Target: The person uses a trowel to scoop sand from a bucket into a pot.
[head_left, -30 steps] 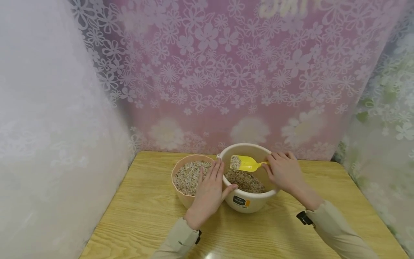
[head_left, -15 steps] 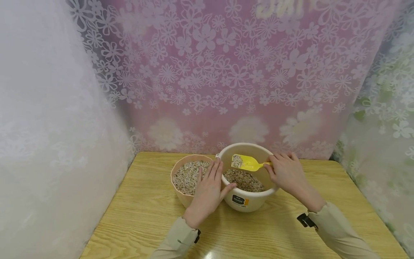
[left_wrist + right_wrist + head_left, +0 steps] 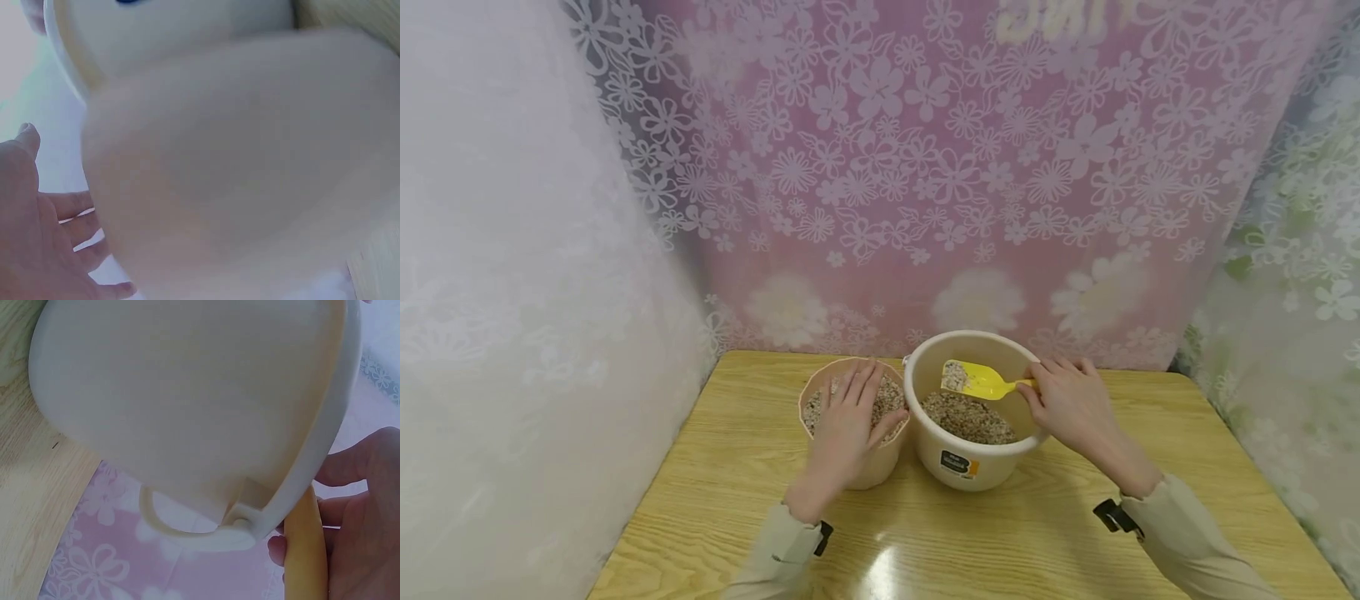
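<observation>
We see the right hand (image 3: 1075, 408) gripping a yellow plastic scoop (image 3: 987, 382) over the round cream plastic bucket (image 3: 1000, 467) at right; the left hand (image 3: 842, 429), fingers straight, partly hides a peach plastic tub (image 3: 877, 468) of speckled grains (image 3: 887, 397) at left.

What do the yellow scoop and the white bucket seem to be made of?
The yellow scoop: probably plastic, smooth and perhaps slightly glossy; it shows one even, bright colour. The white bucket: likely moulded plastic, smooth and rather matte; in the right wrist view its outside shows plain colour with soft, gradual shading.
</observation>
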Demonstrator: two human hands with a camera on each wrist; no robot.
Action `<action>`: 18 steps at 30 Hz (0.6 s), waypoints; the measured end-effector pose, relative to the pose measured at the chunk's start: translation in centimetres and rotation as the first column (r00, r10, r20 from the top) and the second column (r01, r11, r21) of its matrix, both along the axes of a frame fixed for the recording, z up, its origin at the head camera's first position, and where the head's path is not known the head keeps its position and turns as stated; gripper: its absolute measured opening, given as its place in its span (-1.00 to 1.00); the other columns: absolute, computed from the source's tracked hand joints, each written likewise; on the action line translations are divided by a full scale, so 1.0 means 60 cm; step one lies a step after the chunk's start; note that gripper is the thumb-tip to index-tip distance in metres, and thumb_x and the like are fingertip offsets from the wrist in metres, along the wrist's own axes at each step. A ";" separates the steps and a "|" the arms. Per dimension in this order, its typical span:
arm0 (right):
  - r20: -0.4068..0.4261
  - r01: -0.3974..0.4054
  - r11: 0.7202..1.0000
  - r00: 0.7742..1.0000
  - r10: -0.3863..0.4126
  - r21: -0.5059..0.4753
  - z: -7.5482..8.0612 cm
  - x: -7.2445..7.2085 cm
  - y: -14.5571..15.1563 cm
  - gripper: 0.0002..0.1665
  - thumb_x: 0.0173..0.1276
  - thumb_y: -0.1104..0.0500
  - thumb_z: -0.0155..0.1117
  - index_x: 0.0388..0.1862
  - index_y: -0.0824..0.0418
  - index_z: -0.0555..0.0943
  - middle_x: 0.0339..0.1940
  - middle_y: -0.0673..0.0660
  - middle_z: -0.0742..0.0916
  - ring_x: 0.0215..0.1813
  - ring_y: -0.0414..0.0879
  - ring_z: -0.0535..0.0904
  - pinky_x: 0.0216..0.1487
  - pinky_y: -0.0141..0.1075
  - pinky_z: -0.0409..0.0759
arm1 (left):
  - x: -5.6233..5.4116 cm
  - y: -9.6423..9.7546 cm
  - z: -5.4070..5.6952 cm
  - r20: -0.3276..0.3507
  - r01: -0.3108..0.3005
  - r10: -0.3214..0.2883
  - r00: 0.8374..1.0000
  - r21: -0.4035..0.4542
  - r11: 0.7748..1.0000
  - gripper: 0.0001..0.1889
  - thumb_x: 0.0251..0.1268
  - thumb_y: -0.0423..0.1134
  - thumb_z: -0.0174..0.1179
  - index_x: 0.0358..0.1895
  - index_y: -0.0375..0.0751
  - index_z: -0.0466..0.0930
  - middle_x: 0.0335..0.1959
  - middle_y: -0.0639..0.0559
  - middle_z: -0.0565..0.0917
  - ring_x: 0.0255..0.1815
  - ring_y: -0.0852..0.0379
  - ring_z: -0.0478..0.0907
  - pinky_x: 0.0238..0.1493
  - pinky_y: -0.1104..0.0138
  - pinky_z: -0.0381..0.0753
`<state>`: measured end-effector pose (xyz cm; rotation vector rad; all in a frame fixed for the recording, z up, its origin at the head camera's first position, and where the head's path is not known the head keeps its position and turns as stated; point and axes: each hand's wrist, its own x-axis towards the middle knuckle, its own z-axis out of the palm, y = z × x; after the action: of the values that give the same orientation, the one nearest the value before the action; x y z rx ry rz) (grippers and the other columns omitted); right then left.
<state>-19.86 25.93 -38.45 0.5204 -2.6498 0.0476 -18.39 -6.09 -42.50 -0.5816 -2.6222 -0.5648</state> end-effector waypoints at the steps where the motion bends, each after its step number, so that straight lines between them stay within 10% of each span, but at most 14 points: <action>1: -0.001 0.001 1.000 1.000 -0.001 0.000 0.000 0.001 0.000 -0.78 0.42 0.04 0.31 -0.23 0.20 0.68 -0.42 0.05 0.70 -0.20 0.08 0.61 -0.05 0.07 0.40 | -0.001 -0.012 0.000 -0.009 -0.007 0.007 1.000 0.010 1.000 -0.20 0.48 0.23 0.06 0.56 -0.25 0.22 0.56 -0.16 0.29 0.59 -0.20 0.13 0.52 -0.29 0.00; 18: 0.063 0.026 0.999 0.998 -0.024 -0.029 0.019 0.006 -0.011 -0.77 0.46 0.03 0.27 -0.22 0.17 0.69 -0.45 0.02 0.70 -0.26 0.06 0.61 -0.10 0.06 0.38 | 0.005 -0.146 -0.041 0.092 -0.129 0.133 0.987 -0.047 0.991 -0.11 0.42 0.26 0.12 0.61 -0.22 0.09 0.60 -0.16 0.19 0.65 -0.19 -0.03 0.53 -0.32 -0.25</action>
<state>-19.50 25.27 -37.29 0.4827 -2.7117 0.0977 -18.06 -14.87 -44.96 -0.3999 -2.7424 -0.5109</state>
